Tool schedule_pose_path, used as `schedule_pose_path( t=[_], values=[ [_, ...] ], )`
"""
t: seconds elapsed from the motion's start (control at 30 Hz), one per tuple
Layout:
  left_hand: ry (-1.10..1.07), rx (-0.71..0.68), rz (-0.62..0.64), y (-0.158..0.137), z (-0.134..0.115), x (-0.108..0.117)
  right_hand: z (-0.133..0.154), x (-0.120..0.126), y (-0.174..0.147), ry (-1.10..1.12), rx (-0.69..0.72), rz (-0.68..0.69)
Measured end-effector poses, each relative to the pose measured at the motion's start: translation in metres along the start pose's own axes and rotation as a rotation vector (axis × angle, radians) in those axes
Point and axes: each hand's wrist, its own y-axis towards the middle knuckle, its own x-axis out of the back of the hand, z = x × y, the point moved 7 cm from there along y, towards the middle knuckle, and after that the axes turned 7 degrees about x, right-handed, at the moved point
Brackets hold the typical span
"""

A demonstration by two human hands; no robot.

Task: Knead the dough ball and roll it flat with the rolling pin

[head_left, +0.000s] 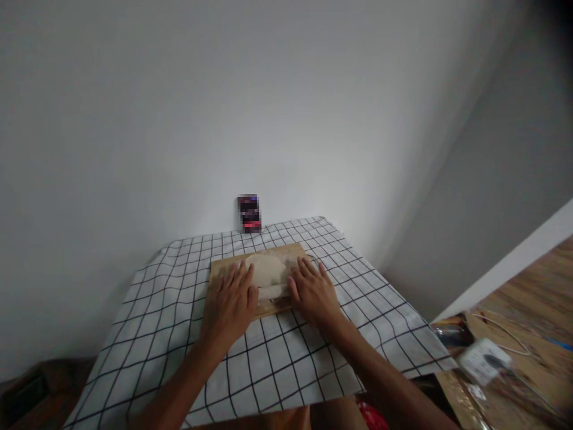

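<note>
A flat, pale sheet of dough point(267, 269) lies on a wooden board point(218, 267). Along its near side runs a pale cylinder point(273, 291), its ends covered by my hands. Whether this is a rolling pin or a rolled-up edge of the dough, I cannot tell. My left hand point(236, 292) lies palm down over the left end, fingers stretched forward and slightly apart. Over the right end rests my right hand point(312, 288), also palm down with its fingers extended. Neither set of fingers is wrapped round anything.
The board sits on a table with a white, black-checked cloth point(264, 358). A dark, blurred upright object point(249, 214) leans against the wall behind. To the lower right, a white power strip point(484, 361) and cords lie near cardboard on the floor.
</note>
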Motion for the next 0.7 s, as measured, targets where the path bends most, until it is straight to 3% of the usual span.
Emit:
schedule_pose_path(
  t=[0.13,0.4,0.7],
  values=[
    [-0.04,-0.065,0.037,-0.01,-0.003,0.0,0.002,-0.001,-0.017,0.053,0.031,-0.027],
    [0.025,0.103,0.041,0.034,-0.001,-0.003,-0.013,0.002,0.044,-0.001,-0.042,0.066],
    [-0.026,-0.064,-0.062,-0.027,-0.008,0.005,0.003,0.005,-0.021,0.072,0.049,-0.006]
  ],
)
